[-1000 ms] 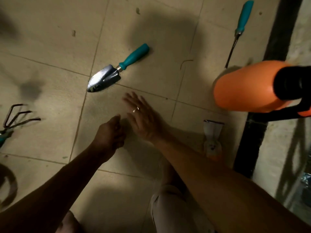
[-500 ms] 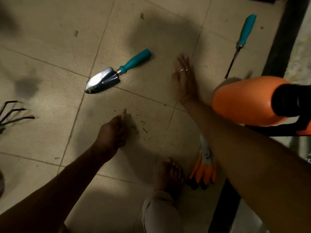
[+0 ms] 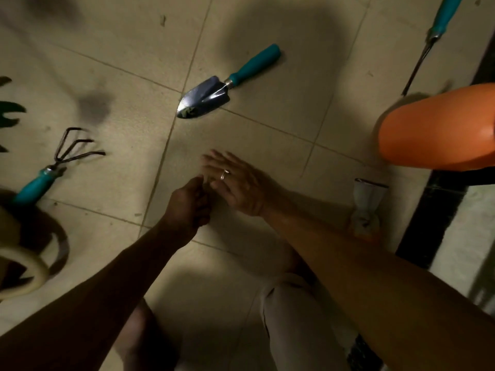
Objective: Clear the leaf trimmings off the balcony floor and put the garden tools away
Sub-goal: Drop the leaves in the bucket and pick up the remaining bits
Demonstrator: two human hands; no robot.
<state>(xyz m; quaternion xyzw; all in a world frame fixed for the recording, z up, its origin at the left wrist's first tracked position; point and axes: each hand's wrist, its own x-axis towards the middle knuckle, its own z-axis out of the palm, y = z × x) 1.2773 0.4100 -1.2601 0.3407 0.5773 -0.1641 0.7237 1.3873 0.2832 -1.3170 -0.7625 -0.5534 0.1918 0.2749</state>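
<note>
Trowel [image 3: 206, 96]: lying flat on the floor tiles [image 3: 267, 135], blade pointing lower left, teal handle pointing upper right; sitting beyond the fingertips of both hands, being touched by neither.
Leaf trimmings [image 3: 189, 111]: showing as small green flecks clinging to the trowel's blade tip, apart from both hands; too blurred and dark to make out in the gap between the hands.
Right hand [image 3: 238, 186]: reaching in from the lower right, lying palm down against the tiles with fingers straight and together, wearing a ring, gripping nothing; fingertips sitting just beside the left hand.
Left hand [image 3: 187, 207]: reaching in from the lower left, sitting in shadow with fingers curled toward the right hand; impossible to tell whether pinching anything.
Hand rake [image 3: 57, 162]: lying at the left, three prongs pointing upper right, teal handle pointing lower left, well apart from the left hand.
Narrow tool [image 3: 428, 41]: lying at the upper right, teal handle running off the top edge, thin metal shaft pointing down toward the orange container [image 3: 439, 129].
Glove [image 3: 368, 204]: lying near the right forearm, white cuff uppermost, orange part showing below.
Knee [image 3: 289, 317]: bending in pale trousers between the two forearms.
</note>
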